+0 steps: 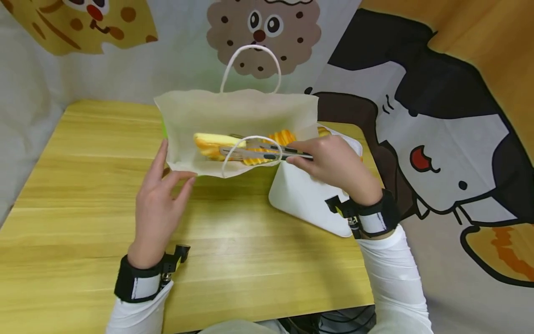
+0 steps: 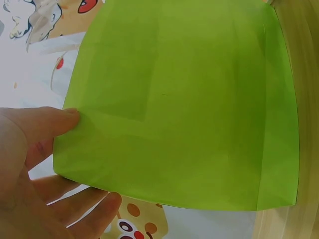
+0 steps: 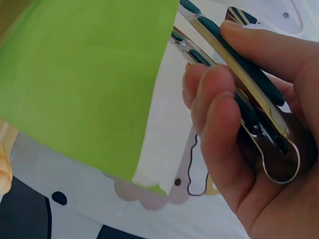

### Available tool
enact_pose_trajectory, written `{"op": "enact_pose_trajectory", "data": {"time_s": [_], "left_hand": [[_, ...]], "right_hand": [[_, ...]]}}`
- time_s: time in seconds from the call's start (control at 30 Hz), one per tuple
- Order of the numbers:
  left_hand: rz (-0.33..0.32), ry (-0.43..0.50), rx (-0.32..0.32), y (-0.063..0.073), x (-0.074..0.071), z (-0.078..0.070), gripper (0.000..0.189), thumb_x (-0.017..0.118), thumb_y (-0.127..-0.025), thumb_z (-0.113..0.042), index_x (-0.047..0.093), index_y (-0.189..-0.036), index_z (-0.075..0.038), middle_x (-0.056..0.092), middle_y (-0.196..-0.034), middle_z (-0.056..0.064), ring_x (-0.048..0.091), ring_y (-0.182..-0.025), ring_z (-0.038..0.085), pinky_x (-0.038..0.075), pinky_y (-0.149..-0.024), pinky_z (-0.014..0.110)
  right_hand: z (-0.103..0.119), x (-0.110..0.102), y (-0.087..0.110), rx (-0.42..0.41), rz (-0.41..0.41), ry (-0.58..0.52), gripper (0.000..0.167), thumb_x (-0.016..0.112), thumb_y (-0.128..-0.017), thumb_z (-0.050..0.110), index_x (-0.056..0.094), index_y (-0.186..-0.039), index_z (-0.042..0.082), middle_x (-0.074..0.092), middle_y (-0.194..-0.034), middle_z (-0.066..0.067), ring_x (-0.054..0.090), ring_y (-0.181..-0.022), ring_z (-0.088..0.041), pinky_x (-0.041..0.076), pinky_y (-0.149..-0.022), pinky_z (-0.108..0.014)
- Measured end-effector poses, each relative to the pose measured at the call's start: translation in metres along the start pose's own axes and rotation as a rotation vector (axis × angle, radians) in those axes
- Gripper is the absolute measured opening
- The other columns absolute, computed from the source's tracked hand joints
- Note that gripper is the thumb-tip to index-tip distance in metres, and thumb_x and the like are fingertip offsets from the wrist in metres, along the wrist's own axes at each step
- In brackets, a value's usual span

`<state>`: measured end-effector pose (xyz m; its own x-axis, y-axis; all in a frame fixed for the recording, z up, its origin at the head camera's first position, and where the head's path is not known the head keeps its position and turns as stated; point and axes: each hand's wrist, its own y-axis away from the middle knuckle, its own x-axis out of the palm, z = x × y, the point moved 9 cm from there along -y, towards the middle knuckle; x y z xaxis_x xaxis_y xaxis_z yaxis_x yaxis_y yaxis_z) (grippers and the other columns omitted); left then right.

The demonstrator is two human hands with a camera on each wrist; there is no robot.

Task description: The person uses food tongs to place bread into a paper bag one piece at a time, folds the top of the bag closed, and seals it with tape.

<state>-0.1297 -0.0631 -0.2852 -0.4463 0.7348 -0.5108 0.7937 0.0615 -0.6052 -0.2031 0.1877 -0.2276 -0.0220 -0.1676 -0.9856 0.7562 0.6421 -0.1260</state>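
A paper bag [image 1: 238, 111], white inside and green outside [image 2: 184, 109], stands open on the wooden table [image 1: 83, 185]. My left hand [image 1: 173, 175] braces its near left corner: the thumb [image 2: 65, 118] lies flat on the green wall and the straight fingers run along the side. My right hand [image 1: 301, 158] grips metal tongs [image 1: 258, 154] with dark grip pads [image 3: 249, 84], which reach into the bag's mouth. Inside lie a yellow bread piece [image 1: 212, 140] and an orange ridged pastry [image 1: 282, 137]. The tong tips rest at the bread; whether they clamp it is unclear.
Under my right wrist a white tray [image 1: 304, 199] sits to the right of the bag, with a bit of pastry [image 1: 323, 131] at its far edge. A cartoon-printed cloth wall [image 1: 258, 28] stands close behind the bag. The table's right edge runs beside the tray.
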Motion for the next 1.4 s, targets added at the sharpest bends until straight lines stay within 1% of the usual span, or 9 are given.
{"op": "enact_pose_trajectory", "data": {"time_s": [0.17,0.33,0.4,0.53,0.67,0.83,1.13,1.3,1.4], "left_hand": [[0.013,-0.005,-0.002,0.002,0.003,0.001,0.017,0.072,-0.073,-0.003,0.068,-0.089,0.000,0.028,-0.143,0.006,0.031,-0.127,0.024,0.035,-0.099,0.042],[0.024,-0.015,-0.012,0.002,0.003,0.002,0.015,0.071,-0.074,-0.004,0.068,-0.089,-0.001,0.026,-0.144,0.005,0.031,-0.127,0.024,0.035,-0.098,0.042],[0.024,-0.017,-0.014,0.001,0.002,0.002,0.015,0.071,-0.075,-0.004,0.068,-0.089,-0.001,0.026,-0.144,0.005,0.031,-0.127,0.024,0.035,-0.099,0.043],[0.028,-0.018,-0.019,0.000,0.003,0.001,0.017,0.071,-0.075,-0.004,0.068,-0.091,-0.001,0.026,-0.144,0.004,0.030,-0.128,0.023,0.034,-0.099,0.042],[0.027,-0.015,-0.016,0.000,0.004,0.001,0.017,0.071,-0.075,-0.004,0.067,-0.091,0.000,0.026,-0.144,0.005,0.029,-0.128,0.024,0.033,-0.100,0.043],[0.025,-0.005,-0.019,-0.001,0.006,0.001,0.015,0.070,-0.075,-0.004,0.067,-0.089,0.000,0.025,-0.144,0.003,0.031,-0.127,0.024,0.039,-0.095,0.043],[0.018,0.002,-0.020,-0.001,0.007,0.002,0.015,0.070,-0.075,-0.004,0.067,-0.089,0.000,0.026,-0.144,0.005,0.032,-0.126,0.024,0.042,-0.091,0.041],[0.017,0.003,-0.022,-0.002,0.007,0.003,0.017,0.071,-0.074,-0.004,0.068,-0.090,-0.001,0.026,-0.144,0.002,0.033,-0.126,0.023,0.043,-0.090,0.041],[0.020,0.000,-0.026,-0.002,0.008,0.003,0.017,0.071,-0.074,-0.005,0.068,-0.091,0.000,0.026,-0.144,0.001,0.032,-0.126,0.022,0.043,-0.089,0.042]], "right_hand": [[0.000,0.009,-0.005,0.020,0.042,-0.020,0.035,0.057,-0.085,0.041,0.066,-0.109,0.017,0.064,-0.081,0.006,0.044,-0.051,-0.008,0.037,-0.051,-0.023],[-0.008,0.007,0.000,0.090,0.045,-0.084,0.040,0.055,-0.085,0.045,0.063,-0.113,0.018,0.063,-0.077,0.007,0.045,-0.048,-0.007,0.039,-0.052,-0.024],[-0.010,0.005,0.002,0.106,0.037,-0.106,0.041,0.055,-0.084,0.047,0.062,-0.115,0.019,0.060,-0.070,0.009,0.045,-0.047,-0.007,0.038,-0.050,-0.024],[-0.012,-0.001,0.010,0.106,-0.011,-0.102,0.042,0.055,-0.084,0.048,0.062,-0.114,0.021,0.057,-0.065,0.010,0.044,-0.050,-0.007,0.037,-0.050,-0.024],[-0.013,-0.009,0.020,0.100,-0.090,-0.099,0.041,0.056,-0.083,0.048,0.063,-0.113,0.021,0.055,-0.065,0.010,0.041,-0.051,-0.007,0.033,-0.047,-0.024],[-0.018,-0.014,0.033,0.094,-0.172,-0.146,0.036,0.058,-0.083,0.045,0.064,-0.111,0.024,0.054,-0.065,0.014,0.039,-0.050,-0.004,0.031,-0.045,-0.022],[-0.030,-0.004,0.051,0.166,-0.196,-0.222,0.027,0.053,-0.086,0.043,0.062,-0.107,0.028,0.051,-0.059,0.015,0.046,-0.052,0.001,0.033,-0.042,-0.022],[-0.031,0.000,0.063,0.197,-0.261,-0.279,0.026,0.056,-0.086,0.039,0.064,-0.103,0.021,0.055,-0.063,0.013,0.048,-0.050,0.004,0.034,-0.039,-0.020],[-0.032,0.006,0.071,0.225,-0.289,-0.345,0.028,0.057,-0.086,0.036,0.064,-0.106,0.018,0.057,-0.065,0.011,0.050,-0.050,0.003,0.037,-0.039,-0.020]]}}
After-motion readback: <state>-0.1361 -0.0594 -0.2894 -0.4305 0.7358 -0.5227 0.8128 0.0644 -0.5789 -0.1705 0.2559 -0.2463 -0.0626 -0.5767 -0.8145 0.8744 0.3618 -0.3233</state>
